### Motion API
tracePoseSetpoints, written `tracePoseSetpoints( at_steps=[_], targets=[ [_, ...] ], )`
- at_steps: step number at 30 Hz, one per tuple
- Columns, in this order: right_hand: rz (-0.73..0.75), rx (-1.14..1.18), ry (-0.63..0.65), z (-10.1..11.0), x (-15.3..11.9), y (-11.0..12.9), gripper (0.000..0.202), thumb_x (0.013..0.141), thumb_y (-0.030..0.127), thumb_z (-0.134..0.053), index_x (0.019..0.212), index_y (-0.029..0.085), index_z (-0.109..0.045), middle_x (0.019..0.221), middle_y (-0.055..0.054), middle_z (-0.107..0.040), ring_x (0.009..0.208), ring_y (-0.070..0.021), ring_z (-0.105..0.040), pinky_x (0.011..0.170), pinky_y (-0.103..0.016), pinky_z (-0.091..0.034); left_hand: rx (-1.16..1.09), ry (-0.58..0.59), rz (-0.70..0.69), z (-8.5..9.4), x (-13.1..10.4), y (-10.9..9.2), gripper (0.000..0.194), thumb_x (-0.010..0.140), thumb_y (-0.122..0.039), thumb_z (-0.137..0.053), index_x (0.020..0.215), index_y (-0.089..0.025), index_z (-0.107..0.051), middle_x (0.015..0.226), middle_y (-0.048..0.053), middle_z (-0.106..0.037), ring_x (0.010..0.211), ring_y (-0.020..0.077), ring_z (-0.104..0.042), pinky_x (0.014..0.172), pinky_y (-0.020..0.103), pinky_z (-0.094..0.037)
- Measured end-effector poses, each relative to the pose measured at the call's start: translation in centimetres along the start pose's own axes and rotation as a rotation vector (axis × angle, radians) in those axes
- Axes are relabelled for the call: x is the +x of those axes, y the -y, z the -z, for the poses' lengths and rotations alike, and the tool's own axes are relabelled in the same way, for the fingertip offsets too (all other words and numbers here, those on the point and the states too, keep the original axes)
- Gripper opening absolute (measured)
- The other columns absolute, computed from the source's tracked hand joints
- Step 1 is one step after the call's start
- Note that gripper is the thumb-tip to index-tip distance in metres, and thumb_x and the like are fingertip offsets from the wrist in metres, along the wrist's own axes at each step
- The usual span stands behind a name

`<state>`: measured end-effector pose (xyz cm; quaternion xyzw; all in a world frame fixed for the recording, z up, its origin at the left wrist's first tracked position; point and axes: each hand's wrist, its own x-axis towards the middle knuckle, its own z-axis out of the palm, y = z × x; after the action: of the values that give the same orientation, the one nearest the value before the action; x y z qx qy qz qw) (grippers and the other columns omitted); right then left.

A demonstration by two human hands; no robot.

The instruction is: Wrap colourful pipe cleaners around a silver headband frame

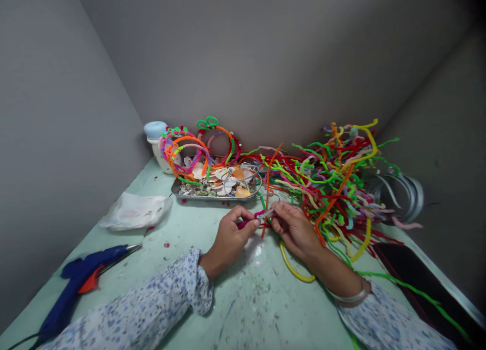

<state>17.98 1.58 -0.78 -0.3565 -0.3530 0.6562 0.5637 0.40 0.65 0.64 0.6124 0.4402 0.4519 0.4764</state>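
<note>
Between both hands is a metal headband [268, 214], silver, with magenta pipe cleaner [246, 223] wound around part of it. My left hand [233, 236] pinches the magenta-covered part between thumb and fingers. The fingers of my right hand [294, 228] are closed at the bare silver part; they hide exactly what is pinched there. An orange pipe cleaner [269, 180] and a bit of green lie just beyond the fingertips. Under my right wrist curves a yellow pipe cleaner [294, 271].
A metal tray [212, 198] of shells and finished headbands [190, 152] stands at the back, beside a white jar [155, 132]. Pipe cleaners [334, 172] heap at right, near bare metal bands [412, 195] and a dark phone [417, 284]. Left lie a plastic bag [134, 211] and blue glue gun [81, 274].
</note>
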Motion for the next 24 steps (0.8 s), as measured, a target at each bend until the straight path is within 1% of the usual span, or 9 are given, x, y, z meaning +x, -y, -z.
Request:
tracePoseSetpoints(
  at_steps=[5,10,15,19,24],
  targets=[
    [0.004,-0.005,-0.005,-0.02,0.03,0.05,0.025,0.075,0.038,-0.078,0.071,0.018,-0.064,0.060,0.003,-0.057,0.047,-0.0055,-0.046,0.043,-0.017,-0.032,0.047,-0.007,-0.037,0.13,0.00,-0.02,0.019,0.084,-0.034,-0.062,0.077,-0.017,-0.059,0.075,0.000,-0.057,0.071,0.0136,-0.051,0.067,0.026,-0.040],
    [-0.008,-0.016,0.009,-0.06,0.01,0.08,0.025,0.075,0.039,-0.077,0.071,0.018,-0.066,0.058,0.003,-0.056,0.046,-0.0055,-0.044,0.043,-0.017,-0.032,0.026,-0.002,-0.057,0.18,0.00,0.02,0.019,0.085,-0.031,-0.061,0.074,-0.017,-0.057,0.073,-0.001,-0.054,0.072,0.0139,-0.049,0.069,0.027,-0.038],
    [-0.008,-0.011,0.018,0.03,-0.01,0.02,0.025,0.076,0.039,-0.077,0.071,0.017,-0.066,0.058,0.003,-0.057,0.047,-0.0050,-0.046,0.044,-0.016,-0.033,0.006,0.009,-0.039,0.16,-0.04,-0.05,0.021,0.086,-0.030,-0.059,0.071,-0.017,-0.055,0.072,-0.001,-0.050,0.072,0.0140,-0.046,0.068,0.028,-0.035],
    [-0.010,0.000,0.014,-0.03,-0.05,0.10,0.025,0.075,0.039,-0.079,0.072,0.018,-0.066,0.058,0.003,-0.057,0.047,-0.0052,-0.046,0.043,-0.016,-0.034,-0.018,0.015,-0.025,0.16,-0.01,0.07,0.021,0.086,-0.030,-0.058,0.070,-0.018,-0.053,0.071,-0.001,-0.047,0.071,0.0137,-0.044,0.067,0.028,-0.034],
    [-0.013,-0.007,0.002,-0.10,-0.01,0.15,0.026,0.074,0.040,-0.079,0.071,0.018,-0.066,0.060,0.002,-0.059,0.047,-0.0058,-0.046,0.043,-0.016,-0.035,-0.021,0.008,-0.017,0.10,0.14,0.19,0.020,0.086,-0.031,-0.058,0.072,-0.018,-0.053,0.072,-0.001,-0.049,0.071,0.0137,-0.045,0.067,0.027,-0.036]
  ],
)
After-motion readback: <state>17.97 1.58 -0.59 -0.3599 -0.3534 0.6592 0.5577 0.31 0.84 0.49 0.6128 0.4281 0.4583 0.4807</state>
